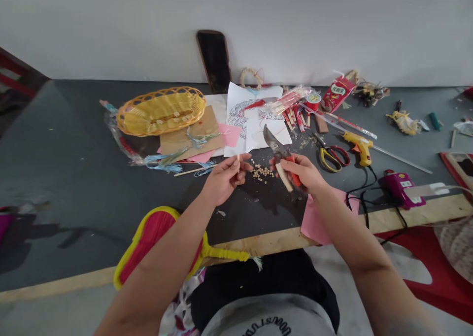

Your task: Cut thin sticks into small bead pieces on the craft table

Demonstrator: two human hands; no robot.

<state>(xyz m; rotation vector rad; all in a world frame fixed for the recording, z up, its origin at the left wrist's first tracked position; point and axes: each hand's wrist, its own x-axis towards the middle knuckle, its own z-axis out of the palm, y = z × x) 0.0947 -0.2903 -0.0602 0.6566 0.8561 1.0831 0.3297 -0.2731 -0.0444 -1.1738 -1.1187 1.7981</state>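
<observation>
My left hand [228, 174] pinches a short, thin pale stick [238, 157] between thumb and fingers. In my right hand [301, 172] are pruning shears [276, 144] with dark blades pointing up and left and red on the handle. A flat pale wooden strip [284, 177] lies along the handles, under my right thumb. Between my hands, a heap of tiny cut pale pieces [261, 172] is scattered on the dark tabletop [254, 203]. Printed line-drawing sheets [254, 121] lie just beyond.
Left stands a yellow woven basket [162, 112]; a phone [214, 60] leans on the wall behind. To the right are scissors [332, 157], a yellow glue gun [358, 146], cables and a purple power box [402, 188]. A red-and-yellow fan [155, 237] rests at the front edge.
</observation>
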